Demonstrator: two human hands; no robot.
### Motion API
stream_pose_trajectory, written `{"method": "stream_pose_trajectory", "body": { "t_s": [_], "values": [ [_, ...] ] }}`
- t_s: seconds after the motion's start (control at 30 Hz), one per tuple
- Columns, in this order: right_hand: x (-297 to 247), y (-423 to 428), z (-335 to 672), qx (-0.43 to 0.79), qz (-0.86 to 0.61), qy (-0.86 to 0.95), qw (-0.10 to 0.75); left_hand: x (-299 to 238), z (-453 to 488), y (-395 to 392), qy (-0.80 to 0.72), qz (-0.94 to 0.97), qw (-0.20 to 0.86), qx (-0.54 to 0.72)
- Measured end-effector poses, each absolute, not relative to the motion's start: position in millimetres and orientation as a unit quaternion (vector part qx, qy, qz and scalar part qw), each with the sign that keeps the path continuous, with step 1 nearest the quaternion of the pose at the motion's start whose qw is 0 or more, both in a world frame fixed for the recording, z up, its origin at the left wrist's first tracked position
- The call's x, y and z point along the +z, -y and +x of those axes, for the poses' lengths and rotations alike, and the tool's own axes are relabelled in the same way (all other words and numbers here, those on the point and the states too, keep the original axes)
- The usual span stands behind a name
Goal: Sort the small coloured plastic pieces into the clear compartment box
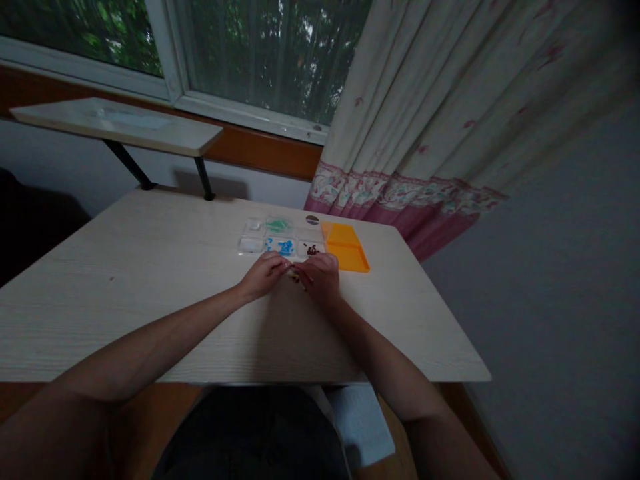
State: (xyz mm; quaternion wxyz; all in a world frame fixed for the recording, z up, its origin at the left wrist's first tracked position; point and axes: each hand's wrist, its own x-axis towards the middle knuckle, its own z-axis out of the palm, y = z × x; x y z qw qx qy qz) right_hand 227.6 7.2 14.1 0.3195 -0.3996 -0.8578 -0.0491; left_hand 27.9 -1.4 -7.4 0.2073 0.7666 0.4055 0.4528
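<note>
clear tray [310,235] partly behind right hand [321,275], left hand [265,274] close, hold unclear

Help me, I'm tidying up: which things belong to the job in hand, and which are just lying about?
Probably the job:
clear box
blue pieces
dark red pieces
green pieces
loose bits beside the right hand
orange tray

Probably just there:
curtain
shelf
pale thing at the bottom, unclear what

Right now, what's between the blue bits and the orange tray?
The head view shows dark reddish pieces there, in the clear tray, between the blue bits and the orange tray. The right hand partly hides the clear tray.
</note>
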Motion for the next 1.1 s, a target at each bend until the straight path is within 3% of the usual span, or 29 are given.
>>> {"method": "stream_pose_trajectory", "body": {
  "t_s": [0.27, 0.7, 1.1],
  "values": [
    [0.1, -55.2, 260.8, -0.068, -0.551, 0.728, 0.402, -1.3, 27.4, 4.5, -0.447, 0.74, 0.186, 0.467],
    [-13.8, -59.8, 262.1, -0.052, -0.56, 0.733, 0.382, -2.3, 26.3, 3.7, -0.456, 0.74, 0.159, 0.468],
    [-19.2, -64.9, 263.7, -0.039, -0.553, 0.733, 0.396, -1.1, 29.7, 12.4, -0.406, 0.86, 0.084, 0.297]
  ]
}}
